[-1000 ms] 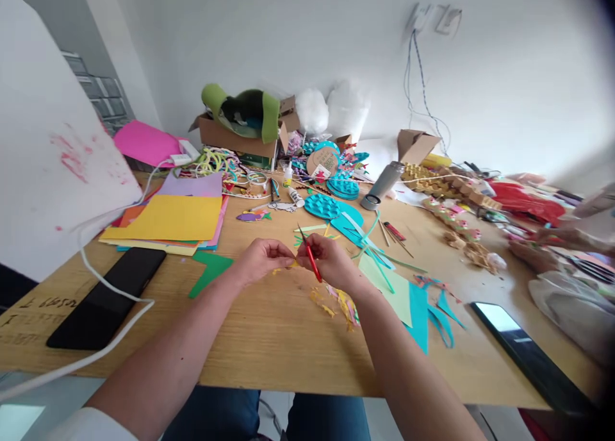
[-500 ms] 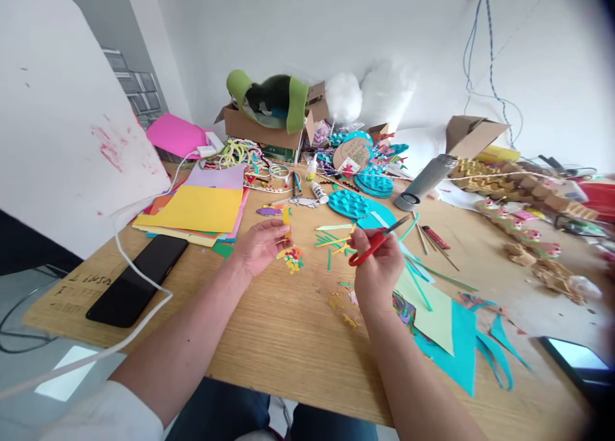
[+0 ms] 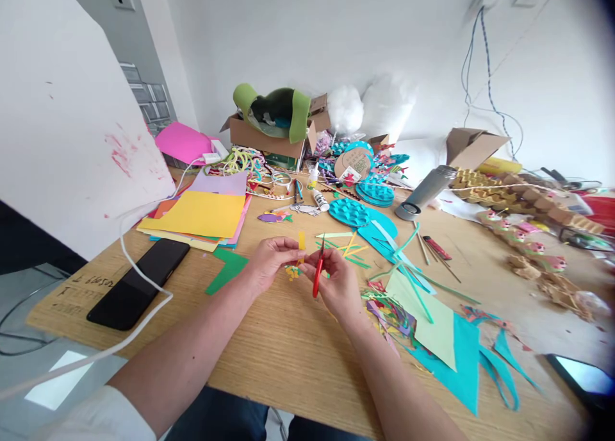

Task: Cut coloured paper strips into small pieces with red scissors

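Between the fingertips of my left hand (image 3: pixel 276 261) is a narrow yellow paper strip (image 3: pixel 302 243), standing upright. My right hand (image 3: pixel 339 284) is closed on red-handled scissors (image 3: pixel 318 271), their dark blades pointing away from me. The two hands are close together, with fingertips touching or nearly so around the strip's lower end. Small yellow paper bits (image 3: pixel 292 274) lie on the table below, partly hidden by my fingers. Just beyond my right hand lie thin green and yellow paper strips (image 3: pixel 353 252). A green paper piece (image 3: pixel 225 268) rests beside my left wrist.
Stacked coloured paper (image 3: pixel 202 213) and a black phone (image 3: pixel 139 284) lie at left. A white cable (image 3: pixel 144 268) crosses the phone. Behind are a glue bottle (image 3: pixel 320 200) and a purple paper fish (image 3: pixel 275 217). A grey flask (image 3: pixel 427 191) lies tilted at right, beyond blue sheets (image 3: pixel 461 370).
My right hand has moved left with the scissors, which now point away from me. My left hand has shifted slightly right and down with the yellow strip. More of the green paper shows.
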Motion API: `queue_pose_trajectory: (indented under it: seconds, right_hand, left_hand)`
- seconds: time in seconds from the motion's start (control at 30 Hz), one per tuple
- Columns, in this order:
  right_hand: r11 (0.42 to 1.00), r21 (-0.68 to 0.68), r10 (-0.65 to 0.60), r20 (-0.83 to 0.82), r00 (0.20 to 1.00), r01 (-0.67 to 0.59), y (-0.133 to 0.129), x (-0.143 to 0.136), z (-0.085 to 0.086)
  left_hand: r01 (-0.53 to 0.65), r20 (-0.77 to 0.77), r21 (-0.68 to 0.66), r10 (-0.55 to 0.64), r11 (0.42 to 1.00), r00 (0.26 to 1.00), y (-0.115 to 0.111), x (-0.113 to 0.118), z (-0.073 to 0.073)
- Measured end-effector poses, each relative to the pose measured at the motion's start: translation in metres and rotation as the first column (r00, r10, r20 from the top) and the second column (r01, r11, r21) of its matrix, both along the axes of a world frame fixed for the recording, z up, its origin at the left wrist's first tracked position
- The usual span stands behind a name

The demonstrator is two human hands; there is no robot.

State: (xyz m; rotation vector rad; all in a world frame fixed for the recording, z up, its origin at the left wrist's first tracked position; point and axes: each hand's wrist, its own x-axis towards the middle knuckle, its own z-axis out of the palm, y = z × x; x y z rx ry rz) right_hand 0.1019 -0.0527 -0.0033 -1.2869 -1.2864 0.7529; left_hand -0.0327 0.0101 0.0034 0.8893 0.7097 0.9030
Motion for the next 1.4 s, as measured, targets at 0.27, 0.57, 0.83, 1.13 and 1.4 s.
queue_pose_trajectory:
  seconds: [0.27, 0.57, 0.83, 1.13, 1.4]
  right_hand:
    - [0.998, -0.062, -0.032, -0.175, 0.984, 0.021, 0.002, 0.002, -0.004]
    - [0.983, -0.04, -0.186, -0.275, 0.943, 0.182, 0.003, 0.01, 0.004]
    - [0.981, -0.179, 0.056, -0.11, 0.992, -0.075, -0.004, 0.008, 0.006]
    - [0.939, -0.266, 0.188, -0.13, 0.974, -0.217, -0.004, 0.0, 0.002]
    - [0.932, -0.288, 0.17, -0.184, 0.968, -0.218, -0.003, 0.001, -0.002]
  left_hand:
    - [0.03, 0.004, 0.011, -0.03, 0.999, 1.0, 0.002, -0.002, -0.004]
    - [0.134, -0.027, -0.012, -0.134, 0.991, 0.991, -0.002, -0.004, 0.001]
    - [-0.015, 0.167, -0.069, 0.026, 0.998, 0.986, 0.003, -0.005, 0.001]
    - [-0.026, 0.212, -0.06, 0.038, 0.998, 0.976, 0.002, -0.005, 0.0]
    - [0.003, 0.195, -0.053, 0.007, 0.999, 0.981, 0.001, -0.003, -0.003]
